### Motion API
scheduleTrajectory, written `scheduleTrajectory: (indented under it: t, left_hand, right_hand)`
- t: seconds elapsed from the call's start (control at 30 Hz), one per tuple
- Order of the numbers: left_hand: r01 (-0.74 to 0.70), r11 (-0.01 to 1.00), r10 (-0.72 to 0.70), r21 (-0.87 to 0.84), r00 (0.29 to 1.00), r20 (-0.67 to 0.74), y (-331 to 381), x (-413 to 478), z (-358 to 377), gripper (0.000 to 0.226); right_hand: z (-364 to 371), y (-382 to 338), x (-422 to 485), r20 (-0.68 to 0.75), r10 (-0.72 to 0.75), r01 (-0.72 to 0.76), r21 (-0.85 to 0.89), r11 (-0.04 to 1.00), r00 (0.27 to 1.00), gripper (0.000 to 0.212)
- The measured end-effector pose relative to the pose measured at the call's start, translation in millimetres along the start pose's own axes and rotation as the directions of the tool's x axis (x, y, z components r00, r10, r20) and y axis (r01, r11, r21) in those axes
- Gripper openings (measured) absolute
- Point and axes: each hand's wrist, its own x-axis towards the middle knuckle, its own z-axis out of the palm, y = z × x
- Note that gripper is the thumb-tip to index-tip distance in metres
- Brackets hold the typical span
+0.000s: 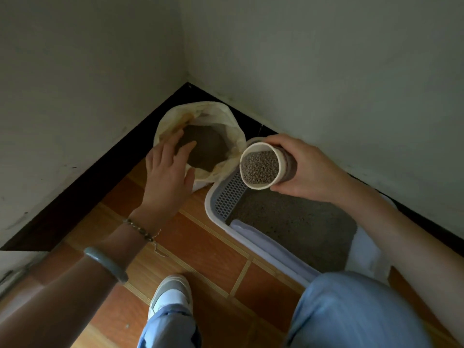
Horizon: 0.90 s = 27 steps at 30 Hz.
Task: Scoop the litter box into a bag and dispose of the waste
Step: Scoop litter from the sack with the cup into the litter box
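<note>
A white litter box point(213, 209) with grey litter and a grated step stands on the floor at the right wall. In the corner sits an open yellowish-white bag point(226, 116) with grey litter inside. My right hand point(308, 169) grips a white cup point(261, 167) filled with grey litter pellets, held tilted above the box's far end, beside the bag. My left hand point(168, 172) is spread flat with straight fingers over the bag's near rim; whether it touches the bag is unclear.
Two grey walls meet at the corner behind the bag, with a black skirting point(100, 172) along the floor. The floor is orange-brown tile point(213, 252). My shoe point(170, 292) and blue-jeaned knees are at the bottom.
</note>
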Motion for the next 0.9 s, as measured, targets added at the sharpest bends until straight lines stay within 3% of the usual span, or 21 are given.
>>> scheduleTrajectory:
  t: [0.07, 0.13, 0.23, 0.33, 0.5, 0.9]
  left_hand:
    - [-0.08, 0.997, 0.079, -0.024, 0.996, -0.03, 14, -3, 5, 0.046]
    - [-0.249, 0.964, 0.248, -0.09, 0.969, -0.018, 28, -8, 13, 0.04]
    - [-0.459, 0.862, 0.491, -0.215, 0.862, 0.126, 47, -15, 23, 0.039]
    - [-0.542, 0.776, 0.621, -0.324, 0.747, 0.237, 59, -24, 34, 0.036]
    - [-0.553, 0.714, 0.692, -0.429, 0.648, 0.317, 63, -31, 46, 0.028]
    - [-0.503, 0.702, 0.7, -0.505, 0.619, 0.357, 73, -24, 54, 0.026]
  right_hand:
    - [-7, 13, -15, -0.054, 0.066, -0.066, -0.014, 0.998, 0.996, 0.078]
    - [-11, 27, -29, -0.092, 0.136, -0.138, -0.019, 0.99, 0.986, 0.077]
    - [-17, 47, -45, -0.133, 0.193, -0.203, -0.07, 0.977, 0.972, 0.075]
    - [-21, 63, -56, -0.159, 0.189, -0.218, -0.193, 0.957, 0.969, 0.071]
    - [-24, 83, -67, -0.175, 0.144, -0.204, -0.404, 0.892, 0.974, 0.069]
    - [-15, 105, -107, -0.07, 0.257, -0.265, -0.344, 0.901, 0.964, 0.069]
